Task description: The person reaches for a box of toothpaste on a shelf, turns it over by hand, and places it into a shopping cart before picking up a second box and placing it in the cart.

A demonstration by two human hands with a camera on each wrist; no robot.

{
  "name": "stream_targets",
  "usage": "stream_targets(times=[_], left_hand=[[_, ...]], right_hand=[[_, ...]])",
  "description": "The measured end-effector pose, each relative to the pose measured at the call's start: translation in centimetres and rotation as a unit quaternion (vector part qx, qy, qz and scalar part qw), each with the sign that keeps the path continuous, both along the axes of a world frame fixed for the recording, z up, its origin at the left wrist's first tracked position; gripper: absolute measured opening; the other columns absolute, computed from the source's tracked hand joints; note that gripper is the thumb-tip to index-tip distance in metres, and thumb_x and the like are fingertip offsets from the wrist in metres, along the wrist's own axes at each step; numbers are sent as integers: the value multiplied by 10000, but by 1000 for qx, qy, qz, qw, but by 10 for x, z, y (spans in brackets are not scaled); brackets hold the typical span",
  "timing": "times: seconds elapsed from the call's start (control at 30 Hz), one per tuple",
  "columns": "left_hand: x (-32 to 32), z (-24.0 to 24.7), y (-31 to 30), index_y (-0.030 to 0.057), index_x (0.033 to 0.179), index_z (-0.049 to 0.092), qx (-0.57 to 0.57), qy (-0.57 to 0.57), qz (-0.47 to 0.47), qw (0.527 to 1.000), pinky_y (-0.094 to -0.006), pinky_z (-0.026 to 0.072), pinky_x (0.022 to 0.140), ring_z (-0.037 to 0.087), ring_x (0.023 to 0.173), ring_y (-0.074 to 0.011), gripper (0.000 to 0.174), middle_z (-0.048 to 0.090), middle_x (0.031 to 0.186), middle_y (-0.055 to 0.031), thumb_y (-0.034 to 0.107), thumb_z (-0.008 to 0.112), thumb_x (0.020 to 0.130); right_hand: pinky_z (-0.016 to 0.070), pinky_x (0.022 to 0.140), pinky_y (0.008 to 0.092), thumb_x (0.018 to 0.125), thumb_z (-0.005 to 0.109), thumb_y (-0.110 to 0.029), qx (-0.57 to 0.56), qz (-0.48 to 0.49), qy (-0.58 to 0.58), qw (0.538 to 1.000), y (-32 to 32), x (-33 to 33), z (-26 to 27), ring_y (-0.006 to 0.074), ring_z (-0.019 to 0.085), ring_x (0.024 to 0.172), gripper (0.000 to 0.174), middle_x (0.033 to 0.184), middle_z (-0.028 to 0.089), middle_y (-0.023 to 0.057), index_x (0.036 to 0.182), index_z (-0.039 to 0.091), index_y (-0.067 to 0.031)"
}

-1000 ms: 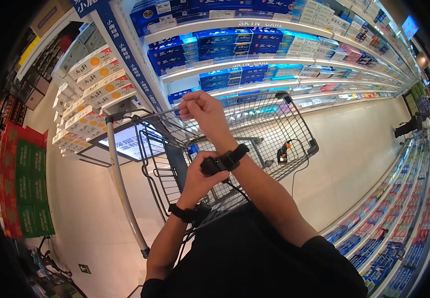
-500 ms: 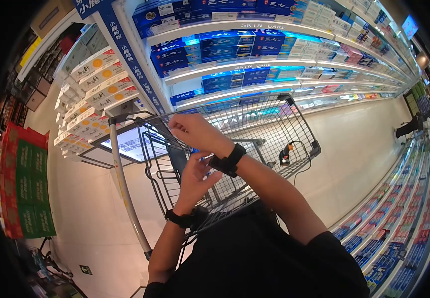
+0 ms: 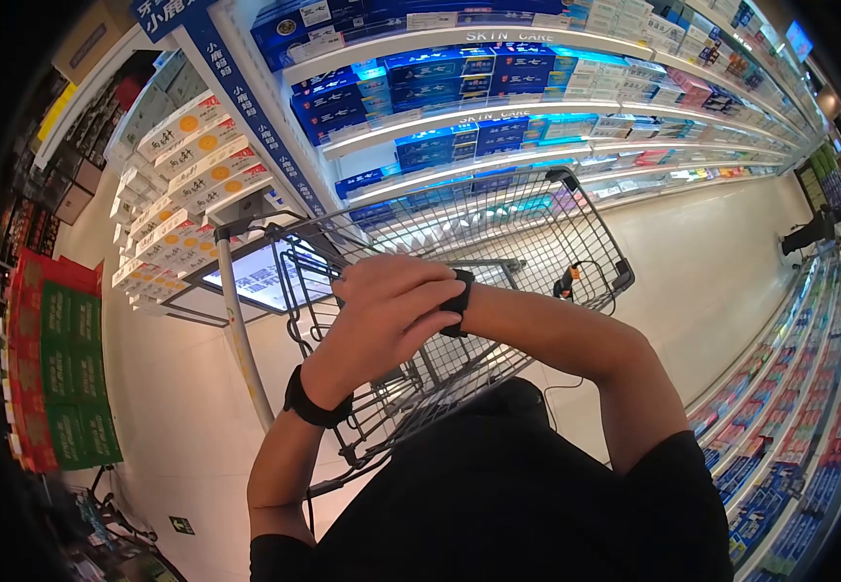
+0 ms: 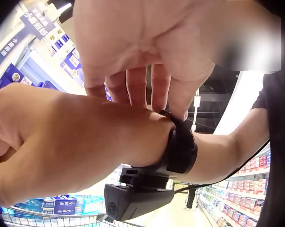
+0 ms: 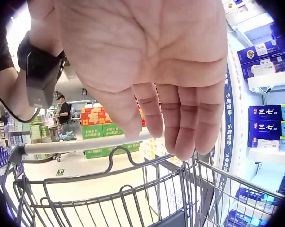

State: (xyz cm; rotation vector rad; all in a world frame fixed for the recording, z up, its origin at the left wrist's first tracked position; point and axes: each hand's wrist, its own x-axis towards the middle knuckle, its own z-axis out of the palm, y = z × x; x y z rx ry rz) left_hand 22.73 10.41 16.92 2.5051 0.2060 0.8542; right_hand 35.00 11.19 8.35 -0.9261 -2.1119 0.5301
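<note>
My left hand point(image 3: 381, 310) lies over my right hand and wrist above a wire shopping cart point(image 3: 517, 218). Its fingertips point(image 4: 168, 101) rest on the black strap point(image 4: 180, 151) round my right wrist, seen in the head view as the same strap point(image 3: 456, 303). A small black camera point(image 4: 133, 201) hangs under that strap. In the head view my right hand is hidden beneath the left one. The right wrist view shows my right hand point(image 5: 156, 109) palm toward the lens, fingers relaxed and holding nothing, above the cart's rim point(image 5: 133, 184).
The cart's handle point(image 3: 236, 320) and a screen point(image 3: 265, 276) sit at its near left. Shelves of blue boxes point(image 3: 440, 87) run ahead, more shelves point(image 3: 789, 427) on the right. A red and green stack point(image 3: 61, 369) stands left. Another person point(image 3: 813, 233) is far down the aisle.
My right hand has come down from its raised position. My left hand has moved from under the right wrist up and over it, covering the right hand.
</note>
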Motion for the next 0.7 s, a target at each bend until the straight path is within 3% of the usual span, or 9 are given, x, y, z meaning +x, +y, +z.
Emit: stream_targets(times=[0.2, 0.4, 0.7], left_hand=[[7, -17, 3, 12, 924, 663, -13, -32, -26, 999, -372, 496, 769, 624, 880, -286, 165, 656, 994, -107, 31, 697, 764], [16, -19, 0, 6, 865, 589, -43, 44, 40, 997, -364, 495, 705, 615, 805, -298, 82, 621, 876, -118, 2, 639, 800], [28, -33, 22, 6, 840, 556, -159, 56, -17, 986, -327, 462, 641, 585, 692, -268, 88, 565, 747, -127, 85, 574, 874]], right_hand=[[461, 665, 435, 827, 585, -227, -85, -17, -14, 996, -9, 5, -13, 354, 605, 743, 242, 763, 600, 182, 872, 586, 10], [465, 664, 436, 835, 576, -227, -133, -31, -13, 991, -13, -3, -29, 359, 608, 742, 240, 762, 606, 187, 863, 592, 10], [470, 663, 439, 847, 562, -227, -187, -53, -25, 981, -27, -9, -57, 366, 614, 742, 241, 760, 615, 193, 850, 602, 10]])
